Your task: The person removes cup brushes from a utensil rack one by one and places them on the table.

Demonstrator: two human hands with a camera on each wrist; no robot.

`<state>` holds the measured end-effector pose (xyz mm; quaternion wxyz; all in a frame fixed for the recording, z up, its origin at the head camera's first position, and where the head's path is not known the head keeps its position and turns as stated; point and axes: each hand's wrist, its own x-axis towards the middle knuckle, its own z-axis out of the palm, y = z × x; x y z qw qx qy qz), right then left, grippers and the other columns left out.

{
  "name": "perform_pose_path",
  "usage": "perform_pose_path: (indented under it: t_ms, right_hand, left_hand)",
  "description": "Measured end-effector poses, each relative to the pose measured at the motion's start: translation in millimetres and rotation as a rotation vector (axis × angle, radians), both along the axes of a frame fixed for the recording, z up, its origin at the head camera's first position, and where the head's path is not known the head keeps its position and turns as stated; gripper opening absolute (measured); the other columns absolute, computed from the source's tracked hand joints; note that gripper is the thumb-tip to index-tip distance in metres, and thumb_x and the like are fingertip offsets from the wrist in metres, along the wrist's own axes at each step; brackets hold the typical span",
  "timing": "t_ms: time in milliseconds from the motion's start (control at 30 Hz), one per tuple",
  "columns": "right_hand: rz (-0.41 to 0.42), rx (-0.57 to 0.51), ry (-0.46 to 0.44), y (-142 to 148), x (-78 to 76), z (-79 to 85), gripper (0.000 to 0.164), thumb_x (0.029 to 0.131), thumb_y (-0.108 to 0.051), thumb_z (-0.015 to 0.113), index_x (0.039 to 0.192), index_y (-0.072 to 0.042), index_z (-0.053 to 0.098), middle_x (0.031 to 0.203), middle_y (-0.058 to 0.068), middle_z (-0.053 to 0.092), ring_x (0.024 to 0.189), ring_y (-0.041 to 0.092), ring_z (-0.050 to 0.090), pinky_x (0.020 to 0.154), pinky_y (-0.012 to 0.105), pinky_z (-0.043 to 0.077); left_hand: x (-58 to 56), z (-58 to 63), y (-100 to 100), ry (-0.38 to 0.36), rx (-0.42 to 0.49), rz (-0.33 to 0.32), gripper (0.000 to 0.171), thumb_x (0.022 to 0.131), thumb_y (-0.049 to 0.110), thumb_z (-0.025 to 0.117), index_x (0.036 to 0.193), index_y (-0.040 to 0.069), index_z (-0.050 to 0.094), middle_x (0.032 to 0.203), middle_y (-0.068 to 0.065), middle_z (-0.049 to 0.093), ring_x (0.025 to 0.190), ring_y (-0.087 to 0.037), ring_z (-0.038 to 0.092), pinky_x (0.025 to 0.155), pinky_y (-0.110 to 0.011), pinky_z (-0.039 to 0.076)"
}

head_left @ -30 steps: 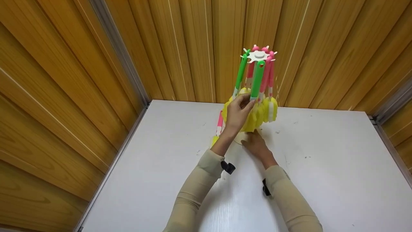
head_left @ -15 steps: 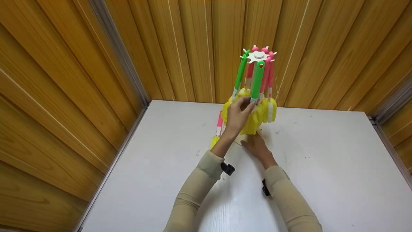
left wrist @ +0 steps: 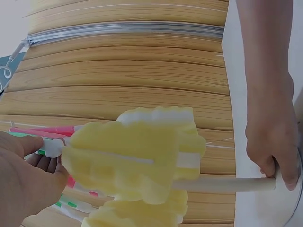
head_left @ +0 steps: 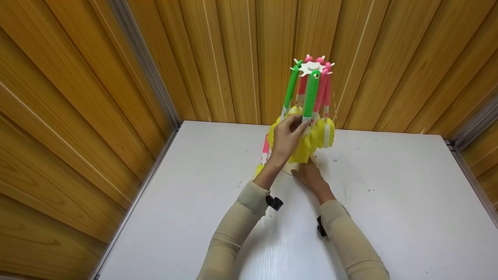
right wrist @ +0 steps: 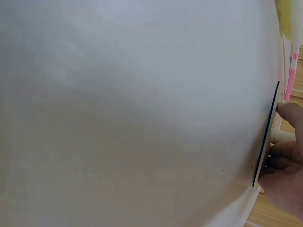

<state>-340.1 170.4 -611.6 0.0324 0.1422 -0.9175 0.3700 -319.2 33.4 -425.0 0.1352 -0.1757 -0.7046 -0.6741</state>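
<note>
Around a white rotating stand (head_left: pixel 313 67) hang several sponge brushes with pink or green handles and yellow heads. My left hand (head_left: pixel 287 142) pinches the white lower handle of the front green sponge brush (head_left: pixel 311 95). That handle's holed top is level with the stand's hooks; whether it sits on one, I cannot tell. In the left wrist view its yellow sponge head (left wrist: pixel 123 156) covers part of the pole (left wrist: pixel 227 184). Low down, my right hand (head_left: pixel 311 177) holds the stand's round base (head_left: pixel 288 168), thumb and curled fingers either side of the pole in the right wrist view.
A separate pink-handled sponge brush (head_left: pixel 265 149) is on the left of the stand, partly hidden by my left arm. The white table (head_left: pixel 389 217) bears small specks. Wood-panelled walls (head_left: pixel 241 58) stand close behind and to the left.
The green sponge brush in my left hand dipped very slightly, then rose a little towards the hooks. My right hand has stayed at the base.
</note>
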Motion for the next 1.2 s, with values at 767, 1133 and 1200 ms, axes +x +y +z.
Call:
perform_pose_path:
  t_ms: [767, 1133, 1200]
  right_hand:
    - [-0.046, -0.009, -0.084, -2, -5.3, -1.0, 0.067, 0.096, -0.01, 0.07, 0.15, -0.002, 0.031, 0.149, 0.018, 0.041, 0.141, 0.031, 0.038, 0.121, 0.047, 0.026]
    - [-0.053, -0.04, -0.123, -1, -6.4, 0.6, 0.067, 0.098, -0.012, 0.067, 0.153, -0.003, 0.031, 0.153, 0.017, 0.042, 0.142, 0.032, 0.04, 0.119, 0.049, 0.028]
    - [-0.062, -0.049, -0.136, -1, -6.0, 1.7, 0.066, 0.098, -0.014, 0.067, 0.153, -0.003, 0.031, 0.152, 0.016, 0.043, 0.141, 0.031, 0.041, 0.119, 0.048, 0.029]
  left_hand:
    - [12.8, 1.8, -7, 0.015, 0.035, -0.023, 0.024, 0.098, 0.014, 0.068, 0.12, 0.003, 0.071, 0.106, -0.006, 0.073, 0.087, -0.01, 0.066, 0.082, -0.025, 0.057]
    - [15.6, -1.9, -17, 0.008, 0.032, -0.001, 0.024, 0.098, 0.012, 0.068, 0.12, 0.003, 0.071, 0.107, -0.007, 0.074, 0.091, -0.011, 0.068, 0.085, -0.026, 0.057]
    - [16.1, -3.2, -18, 0.012, 0.029, 0.002, 0.023, 0.098, 0.012, 0.068, 0.119, 0.003, 0.071, 0.107, -0.007, 0.074, 0.091, -0.011, 0.068, 0.085, -0.026, 0.057]
